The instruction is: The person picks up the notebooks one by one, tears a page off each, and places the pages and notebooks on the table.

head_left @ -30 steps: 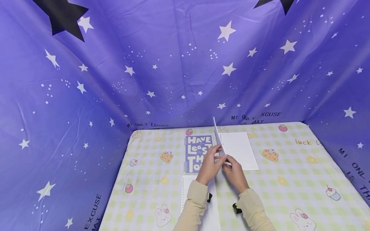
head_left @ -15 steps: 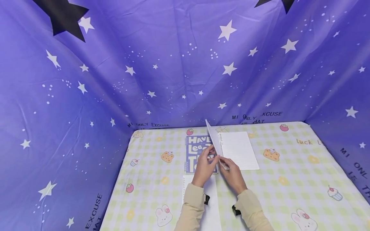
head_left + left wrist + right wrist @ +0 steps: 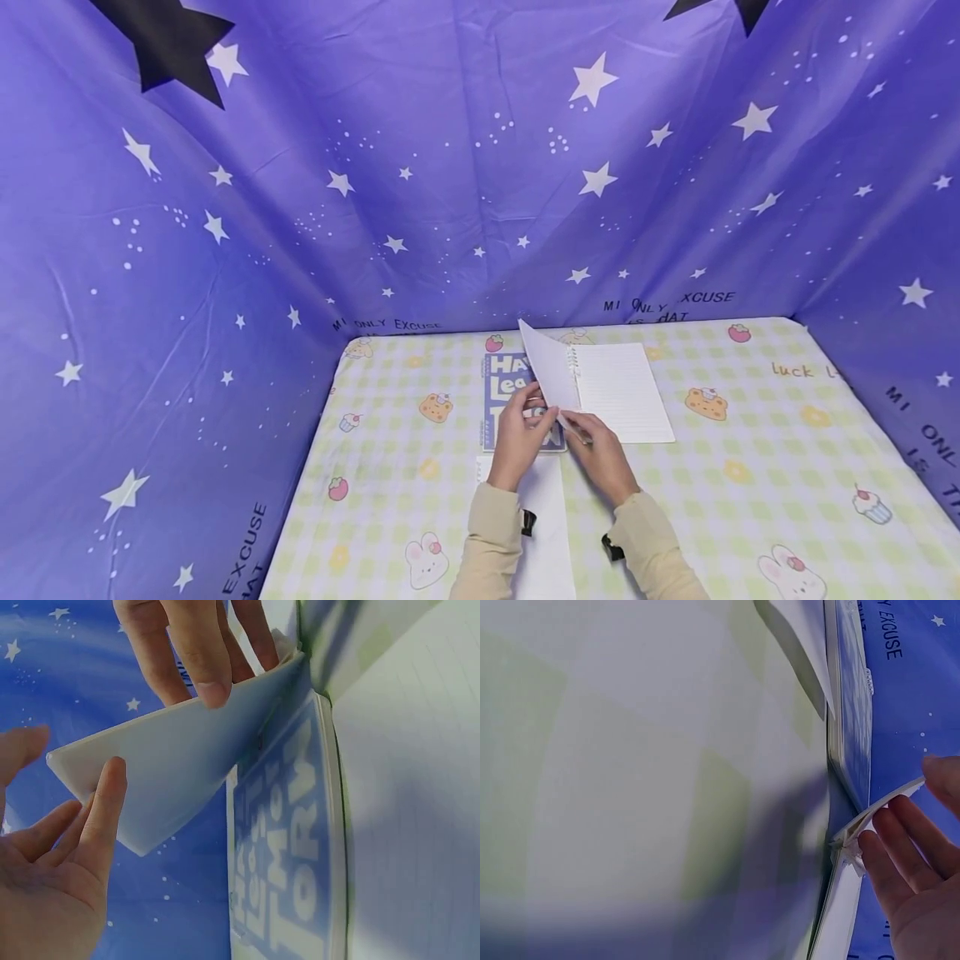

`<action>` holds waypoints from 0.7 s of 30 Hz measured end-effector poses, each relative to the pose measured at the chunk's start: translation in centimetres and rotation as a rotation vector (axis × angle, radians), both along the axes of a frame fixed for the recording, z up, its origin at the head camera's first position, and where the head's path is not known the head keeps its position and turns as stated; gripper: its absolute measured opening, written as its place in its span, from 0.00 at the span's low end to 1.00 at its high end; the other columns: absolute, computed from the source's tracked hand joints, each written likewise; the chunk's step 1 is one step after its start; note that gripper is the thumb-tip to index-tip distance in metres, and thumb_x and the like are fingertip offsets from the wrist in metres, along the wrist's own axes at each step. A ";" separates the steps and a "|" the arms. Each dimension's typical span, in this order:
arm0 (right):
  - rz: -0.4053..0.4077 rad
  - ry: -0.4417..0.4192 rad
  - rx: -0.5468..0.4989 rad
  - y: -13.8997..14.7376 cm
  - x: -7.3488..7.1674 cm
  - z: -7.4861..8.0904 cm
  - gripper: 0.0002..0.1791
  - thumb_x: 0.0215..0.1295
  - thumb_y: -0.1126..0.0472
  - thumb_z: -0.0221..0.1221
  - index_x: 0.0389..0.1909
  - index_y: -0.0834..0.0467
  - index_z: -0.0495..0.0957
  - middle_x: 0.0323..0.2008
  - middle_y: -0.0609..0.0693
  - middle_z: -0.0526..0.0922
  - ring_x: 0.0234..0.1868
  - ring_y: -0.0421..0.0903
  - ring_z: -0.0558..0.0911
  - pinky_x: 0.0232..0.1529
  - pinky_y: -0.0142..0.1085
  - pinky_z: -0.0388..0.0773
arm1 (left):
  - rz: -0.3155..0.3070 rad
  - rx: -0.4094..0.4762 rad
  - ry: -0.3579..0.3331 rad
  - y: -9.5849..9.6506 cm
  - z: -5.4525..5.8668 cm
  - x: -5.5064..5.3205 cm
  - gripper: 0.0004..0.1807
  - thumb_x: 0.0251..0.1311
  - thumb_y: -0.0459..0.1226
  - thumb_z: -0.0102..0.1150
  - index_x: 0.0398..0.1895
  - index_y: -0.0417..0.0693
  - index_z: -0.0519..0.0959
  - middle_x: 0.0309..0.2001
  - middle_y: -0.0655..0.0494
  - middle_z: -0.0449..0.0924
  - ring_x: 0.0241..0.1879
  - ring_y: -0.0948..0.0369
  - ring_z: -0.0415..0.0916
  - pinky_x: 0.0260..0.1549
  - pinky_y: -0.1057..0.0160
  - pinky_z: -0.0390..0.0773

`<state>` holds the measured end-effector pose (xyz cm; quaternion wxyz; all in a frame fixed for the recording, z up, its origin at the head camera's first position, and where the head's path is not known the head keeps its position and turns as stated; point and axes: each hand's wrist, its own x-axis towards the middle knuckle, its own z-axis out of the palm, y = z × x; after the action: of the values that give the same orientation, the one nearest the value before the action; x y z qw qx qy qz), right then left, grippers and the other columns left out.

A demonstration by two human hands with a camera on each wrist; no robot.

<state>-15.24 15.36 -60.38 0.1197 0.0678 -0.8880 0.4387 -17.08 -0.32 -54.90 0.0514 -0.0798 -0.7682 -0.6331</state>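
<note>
A spiral notebook lies open with its white lined page (image 3: 626,392) flat and its cover side (image 3: 551,367) tilted up leftward. My right hand (image 3: 600,454) pinches the near edge of that raised cover; in the left wrist view its thumb (image 3: 214,691) presses the outer face. Fingers (image 3: 889,847) show on the inner side in the right wrist view. My left hand (image 3: 517,433) touches the cover's outer face with a straight finger (image 3: 105,810), its thumb near the corner. Beneath the cover lies a blue notebook (image 3: 498,417) with large white letters, partly hidden.
Another ringed notebook with a white lined page (image 3: 551,533) lies nearer the person, partly under the left sleeve (image 3: 487,533). A checked, cartoon-printed cloth (image 3: 750,500) covers the table. Purple star-printed curtain (image 3: 450,167) stands behind and at both sides.
The raised cover has swung from nearly upright down to the left, now overlapping the blue notebook. My left hand has moved slightly left with it; the right hand follows at its edge.
</note>
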 end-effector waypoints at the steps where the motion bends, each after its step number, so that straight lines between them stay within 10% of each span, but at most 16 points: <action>1: 0.003 0.004 0.007 0.0 0.0 0.0 0.20 0.62 0.67 0.65 0.56 0.60 0.81 0.51 0.57 0.84 0.51 0.56 0.83 0.54 0.53 0.79 | 0.014 -0.002 0.008 -0.1 -0.1 0.0 0.27 0.62 0.34 0.65 0.63 0.35 0.72 0.54 0.44 0.79 0.51 0.52 0.81 0.45 0.70 0.83; 21: 0.060 -0.081 0.082 -0.7 -0.2 0.0 0.15 0.64 0.67 0.63 0.52 0.61 0.83 0.52 0.57 0.83 0.59 0.60 0.77 0.64 0.56 0.70 | 0.171 -0.043 -0.089 -2.5 -2.3 0.2 0.22 0.60 0.29 0.63 0.57 0.30 0.76 0.48 0.35 0.81 0.44 0.51 0.84 0.38 0.71 0.84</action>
<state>-15.41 14.69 -60.37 0.0675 0.0811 -0.9069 0.4079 -16.90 -2.84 -57.17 0.0696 0.0132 -0.7872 -0.6127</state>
